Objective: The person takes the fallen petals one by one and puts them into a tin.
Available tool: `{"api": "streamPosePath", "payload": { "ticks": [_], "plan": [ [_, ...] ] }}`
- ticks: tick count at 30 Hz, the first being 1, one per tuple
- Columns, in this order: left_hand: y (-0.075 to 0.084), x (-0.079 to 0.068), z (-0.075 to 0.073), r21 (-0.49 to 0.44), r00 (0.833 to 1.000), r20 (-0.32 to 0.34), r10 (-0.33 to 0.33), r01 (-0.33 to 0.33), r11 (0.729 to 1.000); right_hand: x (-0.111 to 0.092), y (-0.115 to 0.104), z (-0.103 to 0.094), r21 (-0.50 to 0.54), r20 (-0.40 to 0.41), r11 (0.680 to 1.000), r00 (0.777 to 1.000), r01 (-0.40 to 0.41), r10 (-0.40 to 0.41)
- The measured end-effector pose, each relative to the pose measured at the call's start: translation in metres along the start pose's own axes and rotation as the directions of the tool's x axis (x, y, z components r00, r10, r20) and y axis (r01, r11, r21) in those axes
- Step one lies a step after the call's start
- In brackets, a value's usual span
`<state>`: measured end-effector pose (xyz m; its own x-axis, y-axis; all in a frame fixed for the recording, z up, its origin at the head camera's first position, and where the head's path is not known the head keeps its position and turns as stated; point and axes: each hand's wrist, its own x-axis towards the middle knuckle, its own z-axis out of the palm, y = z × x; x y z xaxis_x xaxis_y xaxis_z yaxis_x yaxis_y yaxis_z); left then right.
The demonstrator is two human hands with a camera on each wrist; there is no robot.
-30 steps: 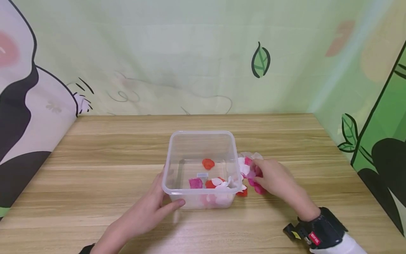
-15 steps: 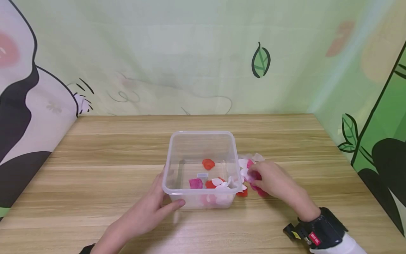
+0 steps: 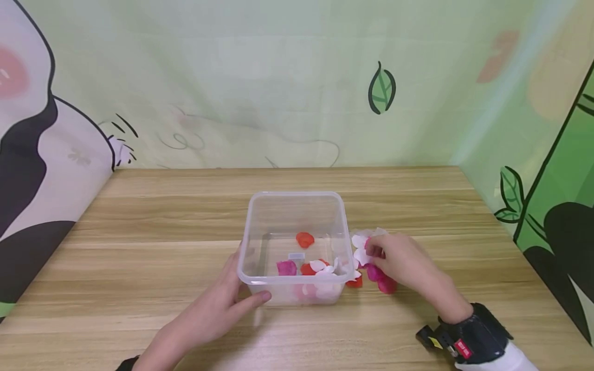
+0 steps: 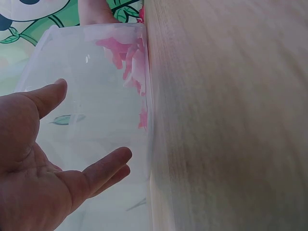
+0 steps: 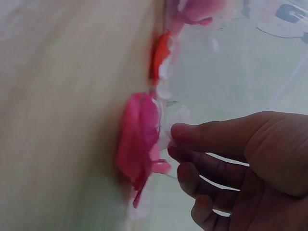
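A clear plastic box (image 3: 297,281) stands on the table with red, magenta and white artificial petals inside. My left hand (image 3: 227,299) rests against its near left corner, thumb along the front wall and fingers at the left side. In the left wrist view, the left hand (image 4: 43,168) has its fingers spread at the clear wall. Beside the box's right side lies a small heap of loose petals (image 3: 381,281). There my right hand (image 3: 403,260) pinches a pale petal (image 5: 166,137) between thumb and forefinger, its other fingers loosely bent. Magenta petals (image 5: 139,139) lie close by.
The wood-grain table (image 3: 162,268) extends around the box. A printed cloth backdrop (image 3: 278,93) rises behind its back edge and along both sides. A red petal (image 3: 355,282) lies right at the box's near right corner.
My right fingers have shifted slightly within the heap, and the magenta petals beneath them now show more, nearer the front. The left hand and box have stayed in place.
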<state>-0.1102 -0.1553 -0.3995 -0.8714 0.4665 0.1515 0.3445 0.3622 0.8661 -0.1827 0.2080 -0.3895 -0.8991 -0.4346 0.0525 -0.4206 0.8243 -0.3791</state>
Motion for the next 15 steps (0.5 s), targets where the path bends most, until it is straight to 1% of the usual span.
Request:
{"api": "streamPosePath", "payload": {
  "ticks": [6, 10, 12, 15],
  "plan": [
    [0.000, 0.000, 0.000, 0.009, 1.000, -0.001, -0.010, 0.010, 1.000, -0.002, -0.005, -0.011, 0.017, -0.087, 1.000, 0.996, -0.002, 0.004],
    [0.000, 0.000, 0.000, 0.026, 1.000, -0.006, -0.009, 0.009, 1.000, -0.004, -0.012, -0.019, 0.042, -0.168, 0.999, 0.986, 0.019, -0.012],
    [0.000, 0.000, 0.000, 0.032, 1.000, -0.008, -0.007, 0.007, 0.999, -0.006, -0.017, -0.022, 0.047, -0.217, 0.998, 0.976, 0.039, -0.028],
    [-0.001, 0.000, 0.000, 0.035, 1.000, -0.010, 0.000, 0.001, 0.999, -0.008, -0.024, -0.023, 0.054, -0.306, 0.995, 0.949, 0.089, -0.069]
  ]
}}
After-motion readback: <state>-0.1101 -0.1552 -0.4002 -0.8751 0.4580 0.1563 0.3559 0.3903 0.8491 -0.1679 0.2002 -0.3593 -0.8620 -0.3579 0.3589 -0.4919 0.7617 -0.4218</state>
